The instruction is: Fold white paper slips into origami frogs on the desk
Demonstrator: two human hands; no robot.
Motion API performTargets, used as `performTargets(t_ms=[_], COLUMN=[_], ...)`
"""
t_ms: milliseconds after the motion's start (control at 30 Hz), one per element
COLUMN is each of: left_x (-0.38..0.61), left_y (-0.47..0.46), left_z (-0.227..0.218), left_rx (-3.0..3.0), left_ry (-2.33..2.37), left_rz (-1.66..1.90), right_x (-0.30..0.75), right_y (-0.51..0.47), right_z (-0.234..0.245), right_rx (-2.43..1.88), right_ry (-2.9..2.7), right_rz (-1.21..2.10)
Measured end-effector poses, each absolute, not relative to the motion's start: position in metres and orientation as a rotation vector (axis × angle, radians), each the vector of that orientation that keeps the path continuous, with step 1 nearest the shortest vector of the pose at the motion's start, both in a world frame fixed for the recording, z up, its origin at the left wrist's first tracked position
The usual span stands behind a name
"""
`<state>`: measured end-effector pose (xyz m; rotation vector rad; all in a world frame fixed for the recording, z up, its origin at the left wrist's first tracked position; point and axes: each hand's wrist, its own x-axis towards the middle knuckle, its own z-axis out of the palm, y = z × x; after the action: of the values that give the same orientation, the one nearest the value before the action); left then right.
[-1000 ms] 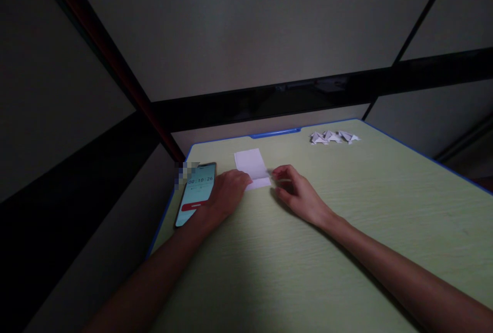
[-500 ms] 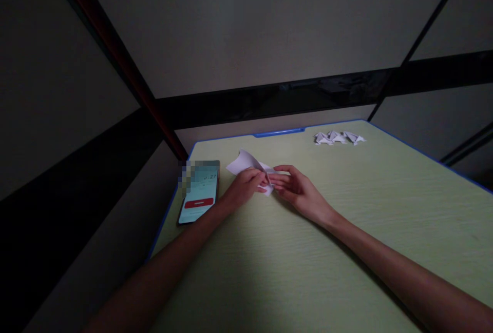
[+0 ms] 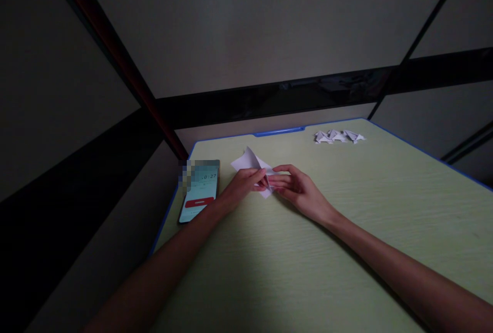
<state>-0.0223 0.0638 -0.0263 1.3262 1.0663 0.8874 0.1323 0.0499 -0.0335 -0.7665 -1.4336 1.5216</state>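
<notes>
On a pale-green, blue-edged table (image 3: 304, 271), creased white paper (image 3: 243, 161) is pinched by the left hand (image 3: 243, 183) — touched by the loosely spread right hand (image 3: 302, 189).

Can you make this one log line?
left hand: pinching white paper | right hand: touching paper | phone: left of paper | folded figures: far right
</notes>
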Motion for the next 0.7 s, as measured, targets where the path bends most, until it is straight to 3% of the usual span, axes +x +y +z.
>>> performTargets(t_ms=[700], left_x=[-0.0231], left_y=[0.0613], left_z=[-0.0227], left_rx=[1.382], left_ry=[1.053], left_rz=[0.86], right_x=[0.1354], right_y=[0.0492], right_z=[-0.0329], right_rx=[-0.751], right_ry=[-1.575], right_rz=[1.399])
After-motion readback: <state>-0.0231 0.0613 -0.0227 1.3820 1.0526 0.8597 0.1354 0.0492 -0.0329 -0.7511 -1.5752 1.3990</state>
